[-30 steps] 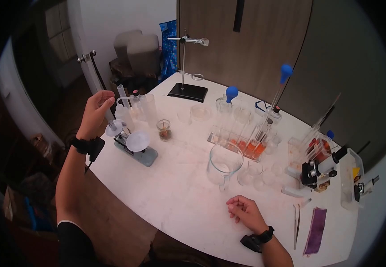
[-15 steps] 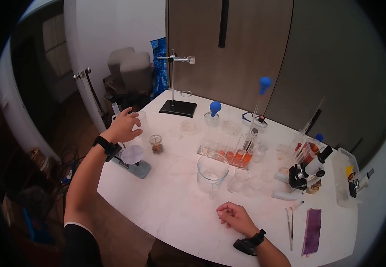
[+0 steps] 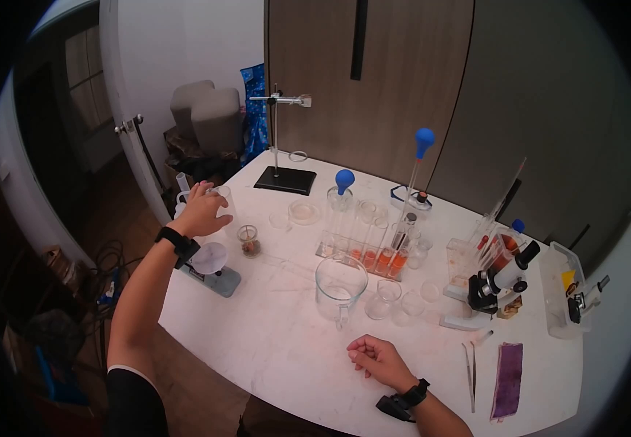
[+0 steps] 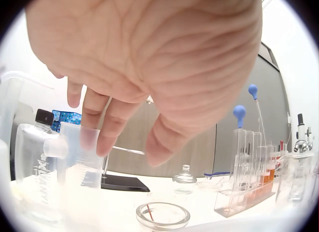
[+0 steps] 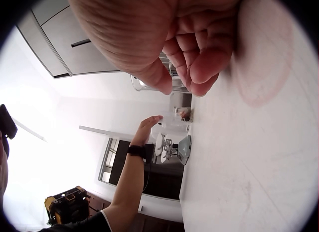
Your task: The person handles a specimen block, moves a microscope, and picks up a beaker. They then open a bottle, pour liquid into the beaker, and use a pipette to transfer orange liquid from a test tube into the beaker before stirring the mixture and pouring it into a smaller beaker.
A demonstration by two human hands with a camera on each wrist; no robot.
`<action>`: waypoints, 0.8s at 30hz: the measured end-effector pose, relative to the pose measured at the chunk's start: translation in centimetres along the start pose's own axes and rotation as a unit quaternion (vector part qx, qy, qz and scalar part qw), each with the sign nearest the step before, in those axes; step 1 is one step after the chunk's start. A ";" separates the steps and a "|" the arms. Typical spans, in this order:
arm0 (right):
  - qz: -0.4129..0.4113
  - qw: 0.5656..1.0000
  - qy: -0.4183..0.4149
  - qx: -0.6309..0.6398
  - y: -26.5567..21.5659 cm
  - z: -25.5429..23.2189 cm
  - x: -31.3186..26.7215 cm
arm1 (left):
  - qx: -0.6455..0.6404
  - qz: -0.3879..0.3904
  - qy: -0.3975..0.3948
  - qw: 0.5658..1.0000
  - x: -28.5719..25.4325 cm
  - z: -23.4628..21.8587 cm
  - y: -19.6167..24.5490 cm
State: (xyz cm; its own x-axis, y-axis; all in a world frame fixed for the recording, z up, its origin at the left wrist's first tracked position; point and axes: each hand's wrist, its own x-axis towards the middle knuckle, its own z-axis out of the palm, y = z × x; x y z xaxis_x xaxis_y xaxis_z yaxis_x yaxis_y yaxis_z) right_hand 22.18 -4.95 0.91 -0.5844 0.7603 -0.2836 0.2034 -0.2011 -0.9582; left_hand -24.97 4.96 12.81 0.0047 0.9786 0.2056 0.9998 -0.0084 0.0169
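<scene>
My left hand (image 3: 203,211) reaches over the table's left side, above the balance (image 3: 217,282). In the left wrist view, this hand (image 4: 149,52) has its fingers spread and thumb apart; some fingertips overlap the rim of a translucent plastic beaker (image 4: 82,164), and whether they touch it I cannot tell. A clear bottle (image 4: 35,162) with a black cap is beside that beaker; a small glass jar (image 4: 163,217) is below the thumb. My right hand (image 3: 382,362) rests on the table below the glass jug (image 3: 341,295). Its fingers hang loosely curled, holding nothing, as the right wrist view also shows the hand (image 5: 164,37).
A stand with black base (image 3: 285,180) is at the back. A rack (image 3: 359,266) of tubes, some with orange liquid, and several glass dishes lie around the middle. Rightward are a microscope (image 3: 501,280), a clear bin (image 3: 563,291), tweezers (image 3: 470,379) and a purple cloth (image 3: 508,381).
My left hand has moved from the table's left edge rightward and forward, over the balance to the plastic vessels, its fingers spreading. My right hand stays on the table; the head view has shifted.
</scene>
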 end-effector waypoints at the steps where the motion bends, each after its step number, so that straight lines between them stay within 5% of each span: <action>1: 0.000 1.000 0.003 -0.004 -0.1 0.0 0.0 | -0.001 0.001 0.006 1.000 0.1 0.0 0.2; 9: 0.002 1.000 0.000 -0.019 -0.6 0.2 -0.2 | -0.060 0.008 0.170 0.983 1.9 1.1 -2.0; 16: 0.003 1.000 0.006 -0.028 -0.8 0.4 -0.2 | 0.007 -0.002 0.101 0.995 1.7 -0.5 -2.2; 24: 0.001 1.000 0.014 -0.025 -0.4 0.4 -0.1 | 0.034 0.009 0.143 0.989 3.3 2.1 -3.6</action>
State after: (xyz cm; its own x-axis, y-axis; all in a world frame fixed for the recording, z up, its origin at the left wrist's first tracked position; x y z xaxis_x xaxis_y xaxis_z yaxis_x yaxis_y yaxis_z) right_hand 21.89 -5.17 1.30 -0.5617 0.7770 -0.2842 0.2438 -0.1728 -0.9543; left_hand -28.52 8.70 11.41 0.0275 0.8799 0.4744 0.9986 -0.0023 -0.0535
